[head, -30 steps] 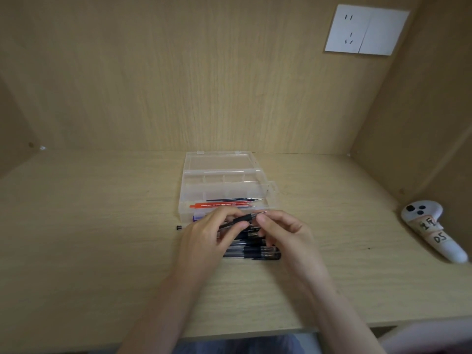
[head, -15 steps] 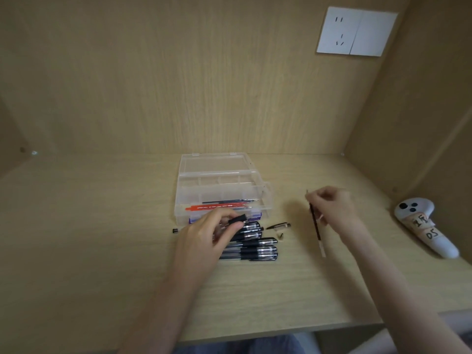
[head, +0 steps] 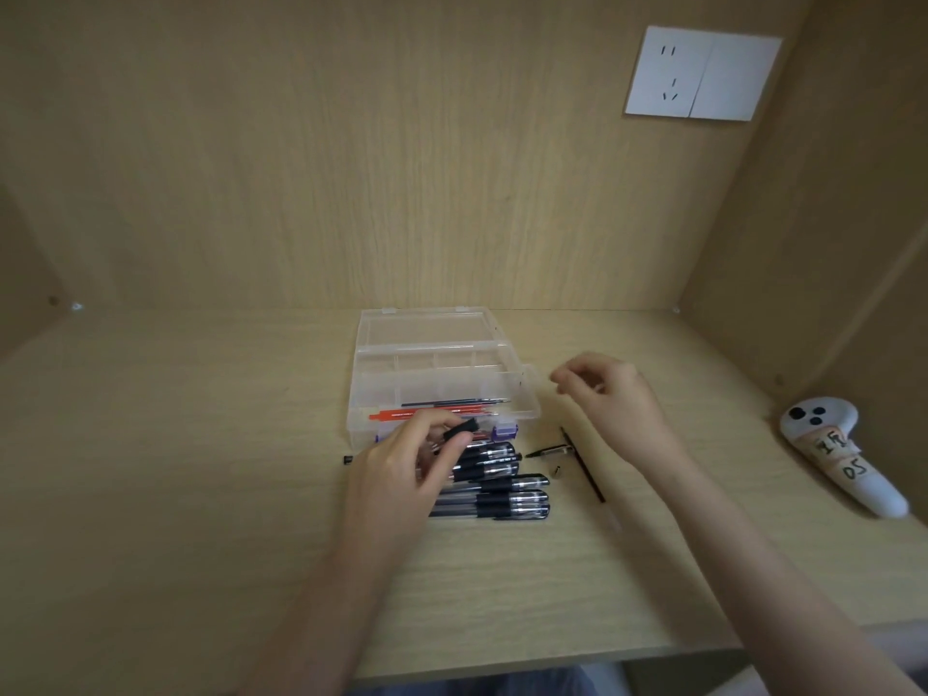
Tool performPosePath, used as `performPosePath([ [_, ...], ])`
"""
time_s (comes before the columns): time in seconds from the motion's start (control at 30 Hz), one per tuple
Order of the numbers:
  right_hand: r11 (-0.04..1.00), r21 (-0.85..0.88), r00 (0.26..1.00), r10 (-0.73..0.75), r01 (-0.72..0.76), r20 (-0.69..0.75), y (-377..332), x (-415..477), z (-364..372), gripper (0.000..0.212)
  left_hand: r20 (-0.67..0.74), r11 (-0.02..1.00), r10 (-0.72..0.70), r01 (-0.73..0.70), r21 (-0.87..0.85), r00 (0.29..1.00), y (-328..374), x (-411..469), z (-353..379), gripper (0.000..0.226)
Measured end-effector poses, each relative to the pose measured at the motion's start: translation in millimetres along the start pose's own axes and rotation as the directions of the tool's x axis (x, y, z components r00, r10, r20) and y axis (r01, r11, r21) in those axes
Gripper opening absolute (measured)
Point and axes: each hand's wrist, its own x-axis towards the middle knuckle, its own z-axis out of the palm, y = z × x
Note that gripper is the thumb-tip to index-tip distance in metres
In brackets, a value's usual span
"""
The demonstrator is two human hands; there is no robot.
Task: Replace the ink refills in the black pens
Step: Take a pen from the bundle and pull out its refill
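Q. Pale wood-grain desk in a wooden alcove: which parts are obscured?
A. Both forearms are cut off at the lower edge. The left hand covers the near ends of a row of black-and-clear plastic pens, which extends to the right from beneath its grip. Thumb and fingers pinch a short black pen barrel; most of its length is hidden behind the fingers.

Q. And the right hand?
A. Its fingers are curled, thumb close to forefinger. Whether they pinch anything cannot be told. Below that hand, apart from it, a thin black ink refill lies on the desk, touching a small dark pen-tip section.

Q. Spare refills?
A. Just beyond the left grip, in the front compartment of a clear plastic divided box: thin dark refills beside an orange-red stick, print illegible.
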Motion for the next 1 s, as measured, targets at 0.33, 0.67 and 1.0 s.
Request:
performPosePath([
  [0.33, 0.865, -0.352, 0.864, -0.165, 0.358, 0.475, -17, 24, 59, 0.038, -0.012, 0.999, -0.040, 0.039, -0.033, 0.999, -5, -1, 1, 0.025],
  [0.67, 0.888, -0.376, 0.796, 0.019, 0.264, 0.606, -21, 24, 56, 0.052, -0.026, 0.998, -0.058, 0.057, -0.039, 0.998, -6, -1, 2, 0.024],
  [1.0, 0.995, -0.052, 0.775, -0.033, 0.085, 0.631, -14, 30, 50, 0.030, -0.008, 0.998, -0.065, 0.065, -0.027, 0.998, -5, -1, 0, 0.025],
])
